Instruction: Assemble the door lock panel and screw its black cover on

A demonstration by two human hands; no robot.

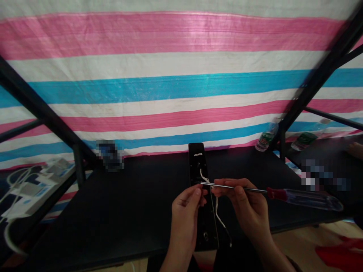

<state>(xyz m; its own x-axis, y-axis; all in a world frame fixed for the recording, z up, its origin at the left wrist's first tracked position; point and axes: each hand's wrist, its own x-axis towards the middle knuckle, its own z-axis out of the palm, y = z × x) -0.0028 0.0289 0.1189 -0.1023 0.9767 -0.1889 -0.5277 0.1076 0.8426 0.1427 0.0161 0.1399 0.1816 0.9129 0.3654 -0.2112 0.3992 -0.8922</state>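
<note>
My right hand [249,204] grips the metal shaft of a long screwdriver [306,198] with a clear and red handle. The handle points off to the right, and the shaft lies almost level. At the tip, my left hand [188,202] pinches with thumb and forefinger; whatever is between them is too small to make out. Beneath both hands a long black panel [207,226] lies on the black table, with small fittings along it. A white cord [217,211] runs across the panel and trails down its right side.
A white power strip [34,196] with plugs and cables lies at the left. Plastic bottles [266,139] stand near the right frame post. Black metal posts [309,83] flank the black table [136,204]. Behind hangs a striped sheet [170,87]. Another person's hand [356,150] shows at far right.
</note>
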